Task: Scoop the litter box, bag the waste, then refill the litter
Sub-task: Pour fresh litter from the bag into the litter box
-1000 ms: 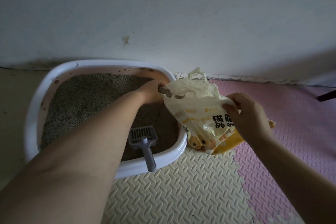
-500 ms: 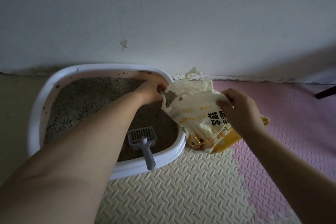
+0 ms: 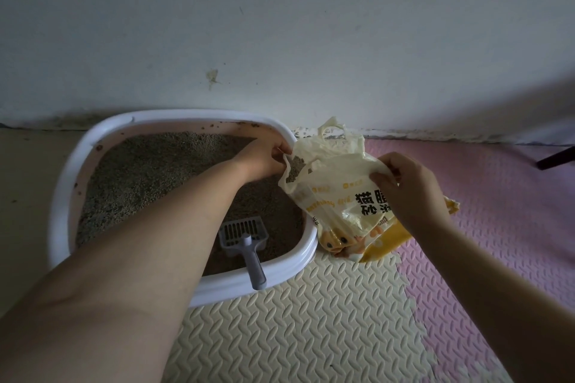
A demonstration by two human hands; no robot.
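Open for passage: foam mat [image 3: 295, 336], lower centre and right of frame. Blocking centre left: litter box [image 3: 60, 196], wall [image 3: 280, 25] close behind. Scoop [image 3: 241, 235] leaning over near rim. Litter bag [image 3: 336, 205] just beside right end. Bare litter [image 3: 140, 171] toward box's left.

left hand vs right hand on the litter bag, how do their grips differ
The left hand pinches the open mouth edge of the litter bag; the right hand grips its printed side, farther back. The left hand is over the litter box; the right hand is outside it, over the pink mat. Both hold the same bag.
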